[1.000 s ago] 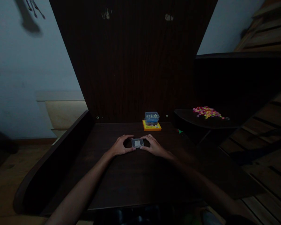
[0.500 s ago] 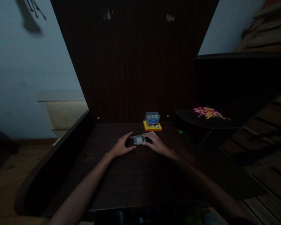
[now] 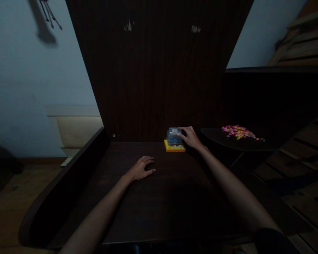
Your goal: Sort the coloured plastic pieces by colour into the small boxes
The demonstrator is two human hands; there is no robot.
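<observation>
With thumb and fingers, my right hand (image 3: 190, 137) grips the right end of a small clear plastic box (image 3: 174, 130) that has a pale label. The box is at the top of a stack of clear plastic boxes (image 3: 172, 140); whether it rests fully on them I cannot tell. Under the stack lies a flat yellow box (image 3: 175, 149). My left hand (image 3: 141, 168) is on the dark desk top, nearer to me and to the left, fingers apart and holding nothing.
A dark wooden desk (image 3: 137, 208) has a raised side panel (image 3: 66, 187) at left and a tall back panel (image 3: 153, 88). On a rounded shelf (image 3: 214, 135) at right lies a heap of pink, yellow and orange small pieces (image 3: 238, 132). Slatted wood stands farther right.
My right hand has carried the small clear box from between both hands, away from me and rightward, up to the stack. My left hand has let go of it and stays near its place.
</observation>
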